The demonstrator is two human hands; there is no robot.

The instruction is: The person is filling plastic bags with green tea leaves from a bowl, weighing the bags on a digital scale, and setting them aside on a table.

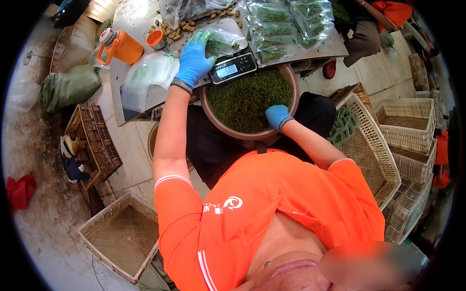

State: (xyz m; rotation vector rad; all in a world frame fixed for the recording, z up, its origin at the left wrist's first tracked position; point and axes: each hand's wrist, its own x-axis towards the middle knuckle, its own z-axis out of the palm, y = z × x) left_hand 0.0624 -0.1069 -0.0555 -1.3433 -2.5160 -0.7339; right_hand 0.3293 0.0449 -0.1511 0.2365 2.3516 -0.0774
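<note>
My left hand point(196, 60), in a blue glove, touches the left edge of a clear plastic bag point(224, 40) of small green sprigs. Its thumb is spread from the fingers, and whether it grips the bag is unclear. The bag lies on the pan of a digital scale point(233, 69) with a lit display. Below the scale, a round pinkish basin point(294, 85) full of loose greens point(247, 98) sits at my lap. My right hand point(277, 116), also gloved, reaches into the greens at the basin's near right side; its fingers are hidden there.
Filled bags point(273, 31) lie in rows at the table's right; flat bags point(154, 72) lie left. An orange jug point(125, 47), an orange-rimmed cup point(156, 39) and peanuts point(176, 31) stand behind. Plastic crates point(406, 123) flank me. Another person's leg point(362, 42) shows at right.
</note>
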